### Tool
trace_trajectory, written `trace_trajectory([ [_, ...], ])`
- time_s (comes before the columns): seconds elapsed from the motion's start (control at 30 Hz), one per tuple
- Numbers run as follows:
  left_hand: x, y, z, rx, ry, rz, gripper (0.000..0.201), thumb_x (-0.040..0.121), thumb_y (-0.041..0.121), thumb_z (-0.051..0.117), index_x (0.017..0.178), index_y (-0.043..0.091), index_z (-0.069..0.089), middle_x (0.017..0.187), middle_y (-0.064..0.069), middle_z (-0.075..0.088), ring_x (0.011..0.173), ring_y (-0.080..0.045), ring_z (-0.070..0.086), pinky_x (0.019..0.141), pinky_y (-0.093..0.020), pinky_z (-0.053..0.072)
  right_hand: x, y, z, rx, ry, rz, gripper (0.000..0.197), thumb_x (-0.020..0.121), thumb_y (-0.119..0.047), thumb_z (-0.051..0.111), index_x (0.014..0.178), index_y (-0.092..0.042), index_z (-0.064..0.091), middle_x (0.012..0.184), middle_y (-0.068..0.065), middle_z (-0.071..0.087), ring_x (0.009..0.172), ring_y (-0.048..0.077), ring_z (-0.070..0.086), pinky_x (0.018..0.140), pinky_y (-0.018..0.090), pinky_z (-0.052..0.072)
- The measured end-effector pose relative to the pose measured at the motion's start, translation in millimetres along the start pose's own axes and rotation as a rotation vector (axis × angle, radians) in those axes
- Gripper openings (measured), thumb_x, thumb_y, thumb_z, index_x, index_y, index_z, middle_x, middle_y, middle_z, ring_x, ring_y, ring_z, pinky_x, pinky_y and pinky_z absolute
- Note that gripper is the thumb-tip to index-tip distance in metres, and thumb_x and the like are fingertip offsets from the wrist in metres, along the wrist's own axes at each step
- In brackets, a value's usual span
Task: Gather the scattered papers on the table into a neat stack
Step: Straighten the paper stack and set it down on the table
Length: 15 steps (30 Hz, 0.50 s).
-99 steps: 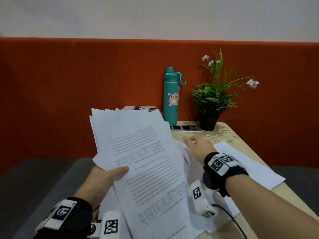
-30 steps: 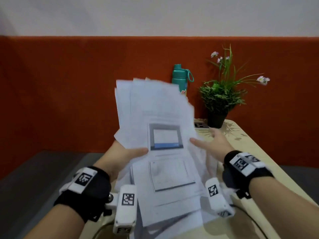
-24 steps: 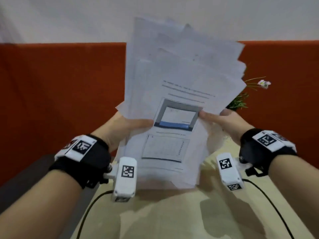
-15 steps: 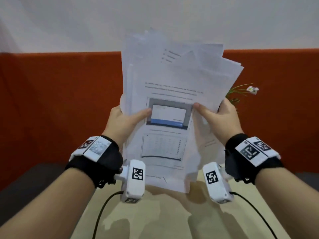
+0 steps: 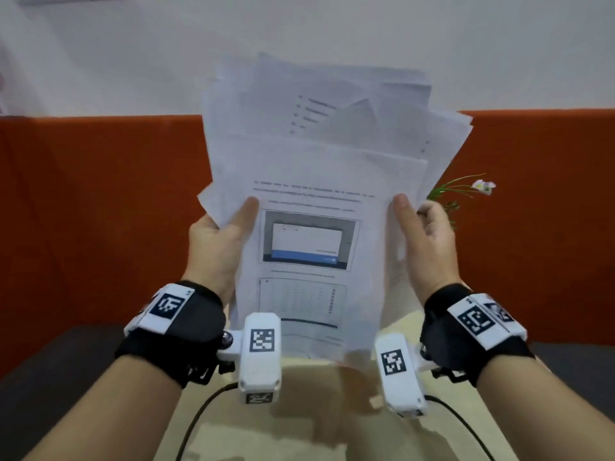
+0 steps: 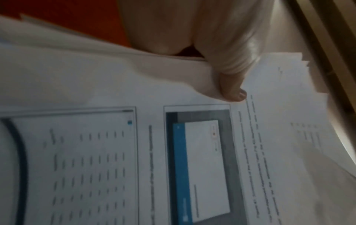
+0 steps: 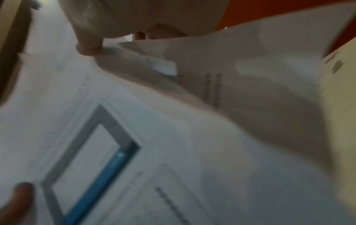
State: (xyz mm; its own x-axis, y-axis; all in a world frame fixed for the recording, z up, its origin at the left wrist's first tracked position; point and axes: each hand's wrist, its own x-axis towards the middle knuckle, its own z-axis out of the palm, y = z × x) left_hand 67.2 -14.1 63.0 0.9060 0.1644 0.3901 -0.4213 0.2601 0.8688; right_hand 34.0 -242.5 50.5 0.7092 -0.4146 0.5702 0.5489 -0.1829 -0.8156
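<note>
the counter [image 5: 332, 427] lies nearest, below both wrists. above it the left hand [image 5: 216, 241] and right hand [image 5: 426, 237] each pinch a side edge of the papers [image 5: 316, 194], thumbs on the front sheet, holding them upright with top edges uneven. a plant [image 5: 466, 191] shows behind.

Office or study-type seating area. Indicators: an orange upholstered partition [image 5: 100, 201] runs behind a light wooden table [image 5: 316, 427], beneath a plain white wall [image 5: 133, 54]; printed document sheets [image 5: 316, 194] carry text, a screenshot and a table (lettering unreadable); flower stems of a plant [image 5: 466, 189] show at right.
</note>
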Motion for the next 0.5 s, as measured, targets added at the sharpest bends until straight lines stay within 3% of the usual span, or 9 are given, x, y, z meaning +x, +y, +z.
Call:
trace_trajectory([
  [0.07, -0.5, -1.3, -5.6, -0.067, 0.018, -0.050, 0.012, 0.088, 0.026, 0.066, 0.096, 0.018, 0.068, 0.088, 0.006, 0.078, 0.083, -0.013, 0.075, 0.078, -0.033, 0.059, -11.5, 9.9, -0.4, -0.049, -0.124, 0.086, 0.042, 0.080, -0.067, 0.052, 0.095, -0.027, 0.056, 0.087, -0.015, 0.061, 0.071, -0.011, 0.057, 0.067, 0.014, 0.041],
  [0.13, -2.7, -6.1, -12.8, -0.074, -0.013, -0.099, 0.027, 0.089, 0.031, 0.063, 0.112, 0.016, 0.066, 0.101, 0.000, 0.077, 0.092, -0.018, 0.074, 0.084, -0.037, 0.057, -23.6, 18.1, 0.8, -0.049, -0.209, 0.154, 0.044, 0.077, -0.064, 0.050, 0.101, -0.029, 0.060, 0.096, -0.018, 0.067, 0.079, -0.010, 0.065, 0.066, 0.010, 0.045],
  [0.2, -7.1, -9.1, -17.5, -0.014, -0.100, -0.132, 0.039, 0.089, 0.034, 0.062, 0.124, 0.017, 0.062, 0.111, 0.000, 0.075, 0.101, -0.019, 0.072, 0.089, -0.039, 0.055, -28.6, 20.4, 1.4, 0.023, -0.179, 0.159, 0.034, 0.077, -0.053, 0.055, 0.099, -0.028, 0.063, 0.096, -0.015, 0.070, 0.079, -0.009, 0.067, 0.059, 0.004, 0.046],
  [0.3, -8.7, -6.4, -20.4, 0.086, -0.174, -0.114, 0.038, 0.082, 0.031, 0.069, 0.119, 0.022, 0.063, 0.106, 0.003, 0.077, 0.097, -0.016, 0.073, 0.086, -0.036, 0.055, -24.3, 9.9, 7.5, 0.083, -0.093, 0.130, 0.041, 0.067, -0.052, 0.063, 0.100, -0.028, 0.063, 0.099, -0.009, 0.071, 0.081, -0.004, 0.069, 0.061, 0.010, 0.051],
  [0.43, -6.3, 11.3, -8.4, 0.239, -0.203, 0.048, 0.048, 0.073, 0.037, 0.074, 0.117, 0.021, 0.063, 0.107, 0.004, 0.075, 0.098, -0.008, 0.071, 0.083, -0.026, 0.056, -10.5, -14.4, 24.4, 0.121, -0.033, 0.024, 0.040, 0.065, -0.050, 0.069, 0.097, -0.027, 0.065, 0.096, -0.007, 0.072, 0.085, 0.004, 0.070, 0.073, 0.023, 0.056],
  [0.5, -2.4, 20.3, -4.4, 0.266, -0.152, 0.140, 0.037, 0.079, 0.030, 0.073, 0.113, 0.022, 0.064, 0.103, 0.006, 0.074, 0.093, -0.003, 0.071, 0.078, -0.020, 0.057, -2.3, -23.8, 27.9, 0.193, 0.034, -0.026, 0.035, 0.071, -0.042, 0.072, 0.099, -0.023, 0.063, 0.092, -0.008, 0.071, 0.078, -0.003, 0.069, 0.066, 0.016, 0.054],
])
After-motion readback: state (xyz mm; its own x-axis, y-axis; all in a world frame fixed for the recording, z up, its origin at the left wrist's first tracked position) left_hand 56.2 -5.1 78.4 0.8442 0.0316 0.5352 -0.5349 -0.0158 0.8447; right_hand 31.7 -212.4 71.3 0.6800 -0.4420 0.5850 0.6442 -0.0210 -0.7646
